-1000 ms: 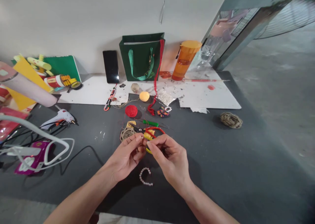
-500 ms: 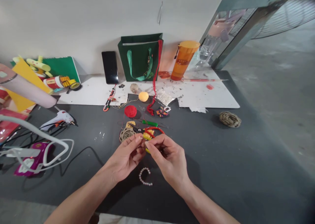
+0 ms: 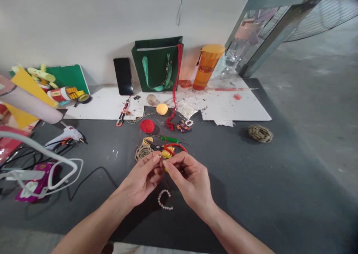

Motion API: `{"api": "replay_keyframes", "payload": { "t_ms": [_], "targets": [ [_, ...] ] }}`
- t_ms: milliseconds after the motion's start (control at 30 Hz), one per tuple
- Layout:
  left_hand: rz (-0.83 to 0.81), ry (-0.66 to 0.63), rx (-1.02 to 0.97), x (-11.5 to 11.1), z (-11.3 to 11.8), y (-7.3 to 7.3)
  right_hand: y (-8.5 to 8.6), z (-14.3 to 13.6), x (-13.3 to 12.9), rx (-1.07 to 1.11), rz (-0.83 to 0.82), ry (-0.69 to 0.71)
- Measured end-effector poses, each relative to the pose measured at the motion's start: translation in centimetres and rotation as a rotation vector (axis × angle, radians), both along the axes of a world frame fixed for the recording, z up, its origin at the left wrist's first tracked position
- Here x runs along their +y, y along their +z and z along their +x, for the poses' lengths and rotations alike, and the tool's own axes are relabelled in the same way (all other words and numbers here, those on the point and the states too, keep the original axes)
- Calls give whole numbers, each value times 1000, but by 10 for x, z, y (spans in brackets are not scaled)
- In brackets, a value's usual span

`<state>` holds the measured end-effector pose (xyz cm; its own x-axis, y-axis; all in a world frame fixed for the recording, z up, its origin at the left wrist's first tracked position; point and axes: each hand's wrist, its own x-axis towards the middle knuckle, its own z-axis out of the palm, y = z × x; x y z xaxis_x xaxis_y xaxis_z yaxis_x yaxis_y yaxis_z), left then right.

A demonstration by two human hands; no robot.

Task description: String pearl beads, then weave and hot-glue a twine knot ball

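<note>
In front of me my left hand (image 3: 145, 176) is closed, thumb against fingertips. What it pinches is too small to make out. My right hand (image 3: 192, 180) meets it from the right, thumb and index finger pressed together on something equally tiny. Below them on the dark table lies a curved string of pearl beads (image 3: 160, 202); a faint thread seems to run up from it toward my fingers. Just behind the hands are scissors (image 3: 176, 146) with red and yellow handles, partly covered by my fingers, and a coiled beige cord piece (image 3: 143, 152).
A green-handled hook tool (image 3: 169, 139), a red yarn ball (image 3: 147, 126) and a bag of small beads (image 3: 186, 111) lie behind. A green paper bag (image 3: 156, 69), phone (image 3: 123, 76) and orange bottle (image 3: 208, 67) stand by the wall. A glue gun (image 3: 65, 135) and cables are left.
The whole view has shifted slightly. Both hands keep nearly the same pinching pose close together, and the string of pearl beads stays in place.
</note>
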<state>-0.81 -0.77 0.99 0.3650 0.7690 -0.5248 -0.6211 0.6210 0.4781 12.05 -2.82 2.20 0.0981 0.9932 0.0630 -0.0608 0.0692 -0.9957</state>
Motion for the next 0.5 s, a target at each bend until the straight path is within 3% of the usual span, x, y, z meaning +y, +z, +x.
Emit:
{"api": "replay_keyframes", "payload": {
  "t_ms": [500],
  "targets": [
    [49, -21, 54, -1, -1, -4, -3, 0, 0, 11, 2, 11]
  ]
}}
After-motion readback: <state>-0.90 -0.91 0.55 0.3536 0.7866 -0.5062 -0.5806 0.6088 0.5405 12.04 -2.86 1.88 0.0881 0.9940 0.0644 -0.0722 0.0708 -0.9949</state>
